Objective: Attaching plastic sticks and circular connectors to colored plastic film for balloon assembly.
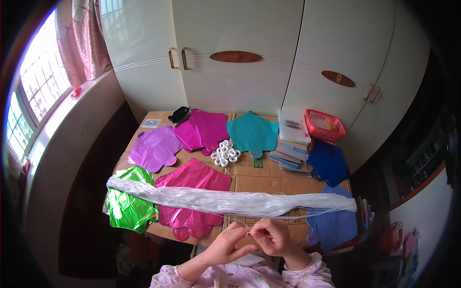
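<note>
Both hands [254, 238] pinch white string [230, 201].

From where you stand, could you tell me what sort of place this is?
Probably a room in a home, used as a makeshift workspace: a tall cream wardrobe, a pink curtain by the window, and a worktop of flattened cardboard covered with foil balloons.

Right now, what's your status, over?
Both hands together at table edge, left hand and right hand pinching a thin white string. White string bundle lies across foil balloons. Nothing blocking.
</note>
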Demonstrator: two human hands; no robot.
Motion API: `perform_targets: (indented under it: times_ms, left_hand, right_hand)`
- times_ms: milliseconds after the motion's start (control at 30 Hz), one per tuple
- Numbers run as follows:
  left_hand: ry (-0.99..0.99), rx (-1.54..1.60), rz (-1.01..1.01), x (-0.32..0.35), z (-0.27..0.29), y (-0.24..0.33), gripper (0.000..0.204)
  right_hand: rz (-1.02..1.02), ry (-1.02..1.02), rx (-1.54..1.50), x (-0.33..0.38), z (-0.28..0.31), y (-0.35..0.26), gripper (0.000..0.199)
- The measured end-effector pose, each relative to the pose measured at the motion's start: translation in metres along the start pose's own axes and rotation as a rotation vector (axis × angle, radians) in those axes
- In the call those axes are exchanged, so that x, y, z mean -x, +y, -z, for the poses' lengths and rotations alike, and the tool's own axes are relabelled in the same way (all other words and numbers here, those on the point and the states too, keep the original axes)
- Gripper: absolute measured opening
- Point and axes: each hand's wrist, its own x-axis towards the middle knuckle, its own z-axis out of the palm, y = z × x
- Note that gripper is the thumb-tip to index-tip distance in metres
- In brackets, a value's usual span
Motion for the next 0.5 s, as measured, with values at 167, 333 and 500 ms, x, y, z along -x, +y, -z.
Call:
perform_targets:
  times_ms: [167,333,500]
  left_hand:
    - [0.182,0.632,0.324,0.026,0.028,0.005,0.016]
    - [0.391,0.595,0.136,0.047,0.071,-0.009,0.026]
    - [0.938,0.806,-0.094,0.101,0.146,0.008,0.014]
  right_hand:
    - [0.019,-0.087,0.056,-0.005,-0.009,0.007,0.007]
    - [0.166,-0.161,0.329,-0.008,-0.025,0.012,0.027]
    - [0.362,-0.138,0.558,0.003,-0.043,0.034,0.044]
